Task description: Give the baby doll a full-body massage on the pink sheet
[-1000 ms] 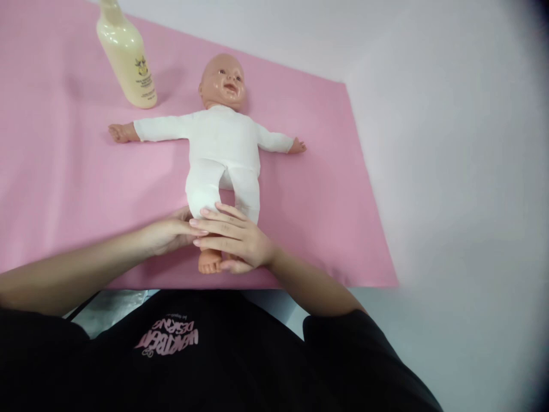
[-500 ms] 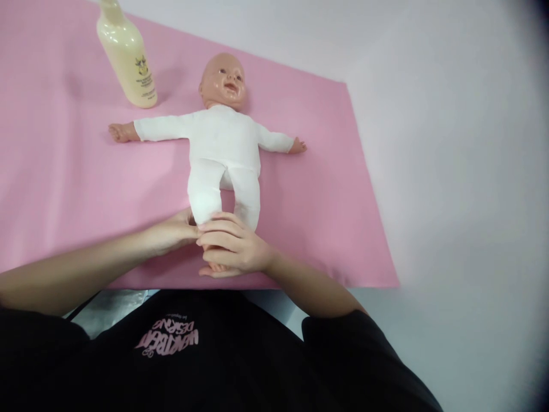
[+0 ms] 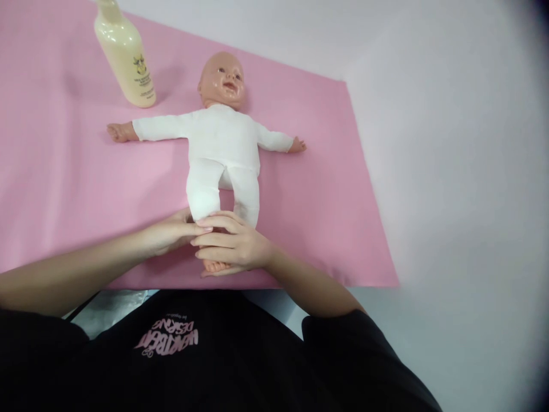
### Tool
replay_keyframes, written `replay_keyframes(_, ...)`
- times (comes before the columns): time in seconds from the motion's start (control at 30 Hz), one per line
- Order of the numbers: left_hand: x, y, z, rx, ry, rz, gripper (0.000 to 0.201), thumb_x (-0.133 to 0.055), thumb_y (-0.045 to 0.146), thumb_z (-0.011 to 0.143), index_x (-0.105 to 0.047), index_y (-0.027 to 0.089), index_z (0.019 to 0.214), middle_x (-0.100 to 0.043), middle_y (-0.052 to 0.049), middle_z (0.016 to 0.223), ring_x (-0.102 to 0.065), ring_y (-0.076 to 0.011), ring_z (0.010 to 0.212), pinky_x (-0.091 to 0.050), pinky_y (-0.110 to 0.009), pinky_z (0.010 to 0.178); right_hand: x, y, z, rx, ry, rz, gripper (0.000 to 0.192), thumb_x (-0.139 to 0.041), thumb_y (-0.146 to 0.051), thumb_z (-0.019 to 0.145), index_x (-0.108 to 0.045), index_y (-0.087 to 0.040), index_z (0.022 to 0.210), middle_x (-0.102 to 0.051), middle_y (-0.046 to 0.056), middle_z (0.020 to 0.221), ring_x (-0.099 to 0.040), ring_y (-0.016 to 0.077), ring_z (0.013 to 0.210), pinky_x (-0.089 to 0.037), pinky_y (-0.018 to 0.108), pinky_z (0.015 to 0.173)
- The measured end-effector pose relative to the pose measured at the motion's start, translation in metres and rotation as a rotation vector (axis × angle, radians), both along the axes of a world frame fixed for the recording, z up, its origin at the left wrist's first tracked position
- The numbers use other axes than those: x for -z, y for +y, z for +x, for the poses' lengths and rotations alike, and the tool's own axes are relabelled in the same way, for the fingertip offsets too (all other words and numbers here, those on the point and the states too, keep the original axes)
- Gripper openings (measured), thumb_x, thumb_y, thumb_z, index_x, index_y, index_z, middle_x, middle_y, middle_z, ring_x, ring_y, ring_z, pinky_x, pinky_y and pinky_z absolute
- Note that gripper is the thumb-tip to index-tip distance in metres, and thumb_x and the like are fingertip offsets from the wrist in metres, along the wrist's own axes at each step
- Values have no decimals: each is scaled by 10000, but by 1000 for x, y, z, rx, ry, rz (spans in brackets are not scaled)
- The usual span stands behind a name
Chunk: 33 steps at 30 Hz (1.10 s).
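Note:
A baby doll [image 3: 223,134] with a white cloth body lies on its back, arms spread, its feet towards me. My left hand [image 3: 174,233] is closed round the lower part of the doll's leg on the left side, thumb on top and the other fingers mostly hidden underneath. Over the same leg's ankle and foot [image 3: 214,265] wraps my right hand [image 3: 240,243], its fingers pointing left. The toes of that foot show below the right fingers. The doll's other foot is hidden behind my right hand.
A pale yellow pump bottle [image 3: 128,60] stands at the upper left, beyond the doll's outstretched arm. Under everything is a pink mat [image 3: 326,217], whose front edge runs close to my body. A pale wall [image 3: 450,171] borders the right and far sides.
My right fingers have shifted slightly on the doll's foot, and more of its toes now show. The left thumb reaches a little further right across the leg. The doll lies nearly as before.

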<state>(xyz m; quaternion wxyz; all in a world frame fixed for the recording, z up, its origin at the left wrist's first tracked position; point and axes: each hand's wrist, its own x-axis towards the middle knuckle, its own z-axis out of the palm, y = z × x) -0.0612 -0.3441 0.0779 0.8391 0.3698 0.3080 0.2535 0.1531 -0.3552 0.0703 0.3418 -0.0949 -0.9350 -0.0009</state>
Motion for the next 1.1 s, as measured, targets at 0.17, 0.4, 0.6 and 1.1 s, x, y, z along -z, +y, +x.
replay_keyframes(0.17,-3,0,-1,11,-14,-14,427,-921,278,833,-764,162,1213,-803,-126,1210,-766,-291,1192,-655,-325,1010,-1,-2,-2,21,-3,-19,328,-674,-546,994,-756,-232,949,-758,32,1162,-564,267,1362,-489,444,1210)
replay_keyframes(0.4,-2,1,-1,14,-9,7,432,-897,276,849,-752,155,1237,-786,-147,1260,-744,-327,1237,-644,-383,1046,10,1,2,-69,-138,-119,472,-684,-664,943,-752,-218,1082,-740,97,1267,-519,329,1436,-452,570,1228)
replay_keyframes(0.6,-1,0,-2,6,4,14,458,-883,277,858,-743,151,1275,-776,-162,1286,-733,-340,1261,-654,-387,1037,2,1,-1,19,-212,-174,379,-628,-612,1003,-755,-269,1100,-773,25,1265,-577,282,1424,-433,460,1292)
replay_keyframes(1.1,-1,0,-1,1,-22,-7,400,-898,256,843,-772,166,1212,-799,-124,1223,-757,-293,1211,-656,-318,1000,-1,-1,0,6,-195,-202,295,-633,-543,1015,-744,-272,1055,-788,6,1242,-567,283,1468,-445,448,1301)
